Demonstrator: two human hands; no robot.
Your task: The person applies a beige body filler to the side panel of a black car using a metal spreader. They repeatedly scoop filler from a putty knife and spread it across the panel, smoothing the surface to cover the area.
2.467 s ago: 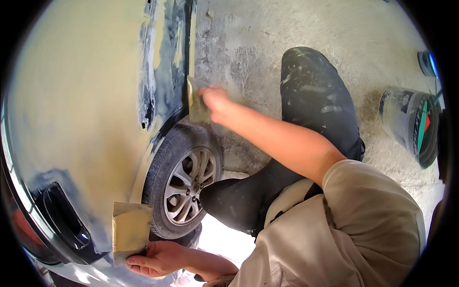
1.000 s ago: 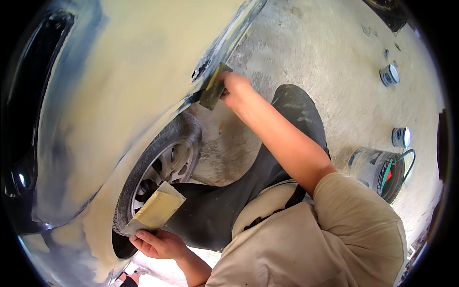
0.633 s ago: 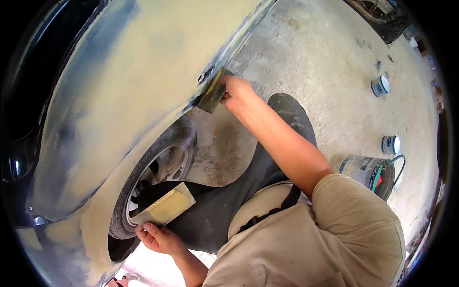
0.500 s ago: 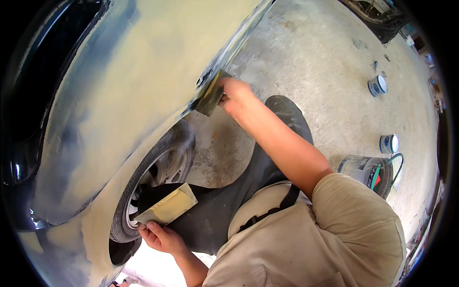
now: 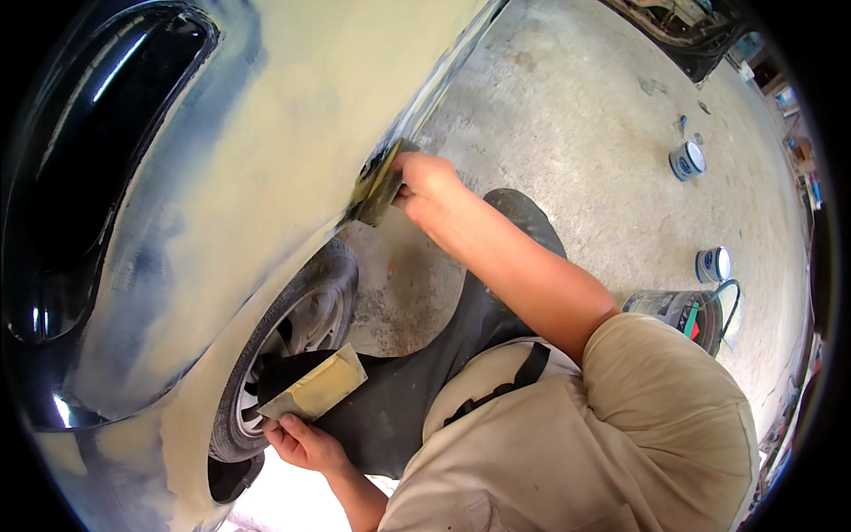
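My right hand (image 5: pixel 424 184) grips a dark, flat filler spreader (image 5: pixel 381 197) streaked with yellowish putty. Its blade rests against the lower edge of a car body panel (image 5: pixel 257 142), just ahead of the wheel arch; the contact line is partly hidden. Patches of cream filler over blue-grey cover the panel. Lower in the view, my left hand (image 5: pixel 304 443) pinches one corner of a thin rectangular putty board (image 5: pixel 317 383). A layer of pale yellow putty lies on the board, which is held above my dark trouser leg, close to the wheel.
The car wheel (image 5: pixel 288 346) sits left of my legs, below a shiny black headlight recess (image 5: pixel 97 168). On the concrete floor (image 5: pixel 567 133) at the right stand two small cans (image 5: pixel 688 161) and a bucket (image 5: pixel 669 306) with a handle. A dark car part (image 5: pixel 683 35) shows at the top right.
My right hand and the spreader have shifted slightly left and down along the panel edge. The view has moved a little, showing more of the black recess. The board stays in my left hand.
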